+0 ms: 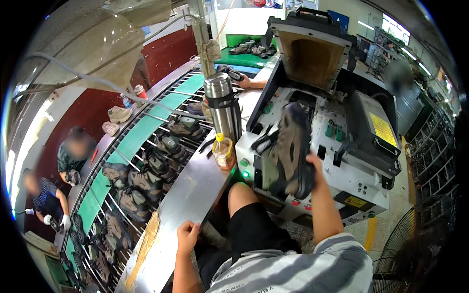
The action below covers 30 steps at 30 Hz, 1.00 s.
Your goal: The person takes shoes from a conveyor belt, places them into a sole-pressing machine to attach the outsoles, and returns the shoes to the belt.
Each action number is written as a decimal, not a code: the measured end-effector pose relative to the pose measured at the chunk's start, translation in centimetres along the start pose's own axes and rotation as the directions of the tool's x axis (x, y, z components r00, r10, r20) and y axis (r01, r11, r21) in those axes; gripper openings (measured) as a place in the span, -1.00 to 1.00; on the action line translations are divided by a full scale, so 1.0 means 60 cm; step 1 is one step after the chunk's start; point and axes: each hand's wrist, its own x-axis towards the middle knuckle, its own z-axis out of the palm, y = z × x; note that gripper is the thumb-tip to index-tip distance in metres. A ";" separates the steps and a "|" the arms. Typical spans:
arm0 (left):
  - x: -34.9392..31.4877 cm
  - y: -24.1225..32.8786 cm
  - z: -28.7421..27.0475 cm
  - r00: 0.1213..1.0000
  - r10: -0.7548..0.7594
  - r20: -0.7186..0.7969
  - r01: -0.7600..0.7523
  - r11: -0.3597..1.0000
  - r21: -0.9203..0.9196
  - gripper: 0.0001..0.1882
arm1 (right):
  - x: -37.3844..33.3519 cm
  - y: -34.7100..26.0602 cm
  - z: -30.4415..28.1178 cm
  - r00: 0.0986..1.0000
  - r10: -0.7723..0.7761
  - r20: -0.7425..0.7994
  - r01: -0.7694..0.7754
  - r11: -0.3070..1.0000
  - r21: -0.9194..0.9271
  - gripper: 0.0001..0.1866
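My right hand (316, 171) grips a brown and black sports shoe (291, 151) by its dark sole. The shoe is held up with its upper turned to the left and its laces hanging loose, in front of a white and black machine (328, 132). One of the machine's lids (312, 49) stands raised at the back. At the edge of the metal worktop (188, 193), my left hand (187, 238) is curled closed, with nothing visible in it.
Several shoes (146, 180) lie on the roller conveyor (105, 178) at left. A steel flask (223, 107) and a yellow bottle (223, 152) stand on the worktop. Co-workers (75, 151) are across the conveyor; another person's hand (243, 82) holds a shoe ahead. A fan (415, 249) stands right.
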 end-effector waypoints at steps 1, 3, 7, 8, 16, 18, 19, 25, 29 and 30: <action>0.010 -0.042 0.000 0.996 -0.053 -0.075 0.051 0.998 -0.027 -0.72 | 0.053 -0.039 -0.038 0.974 -0.073 -0.214 0.025 0.976 -0.218 -0.19; 0.021 -0.184 -0.022 0.970 -0.030 -0.241 0.039 0.999 0.033 -0.69 | 0.135 -0.112 -0.019 0.913 -0.282 -0.296 0.122 0.879 -0.461 -0.06; 0.008 -0.256 -0.015 0.911 -0.076 -0.405 0.062 0.997 -0.046 -0.73 | 0.329 -0.211 -0.039 0.738 -0.587 -0.332 -0.001 0.491 -0.871 0.02; 0.011 -0.240 -0.010 0.900 -0.101 -0.424 0.075 0.994 -0.078 -0.73 | 0.375 -0.219 -0.046 0.735 -0.579 -0.354 -0.077 0.447 -0.891 0.02; 0.009 -0.288 0.001 0.874 -0.039 -0.485 0.066 0.997 0.038 -0.76 | 0.593 -0.132 -0.148 0.793 -0.319 -0.519 -0.581 -0.140 -0.802 0.05; 0.005 -0.275 0.002 0.861 -0.051 -0.507 0.127 0.985 0.118 -0.76 | 0.559 -0.094 -0.078 0.807 -0.330 -0.490 -0.574 -0.239 -0.784 0.06; 0.013 -0.264 0.007 0.859 -0.044 -0.510 0.142 0.978 0.155 -0.76 | 0.546 -0.097 -0.080 0.806 -0.327 -0.493 -0.574 -0.231 -0.786 0.04; 0.115 -0.236 0.121 0.994 -0.017 -0.104 0.010 0.998 -0.069 -0.83 | 0.381 -0.081 -0.048 0.907 -0.282 -0.313 -0.395 -0.309 -0.865 -0.15; 0.202 -0.081 0.284 0.915 -0.104 0.389 0.317 0.783 -0.535 -0.31 | 0.233 -0.080 -0.097 0.925 -0.373 0.078 -0.052 -0.325 -0.944 -0.35; 0.222 -0.061 0.329 0.905 -0.094 0.415 0.358 0.695 -0.624 -0.27 | 0.199 -0.103 -0.112 0.904 -0.418 0.087 -0.083 -0.372 -0.924 -0.37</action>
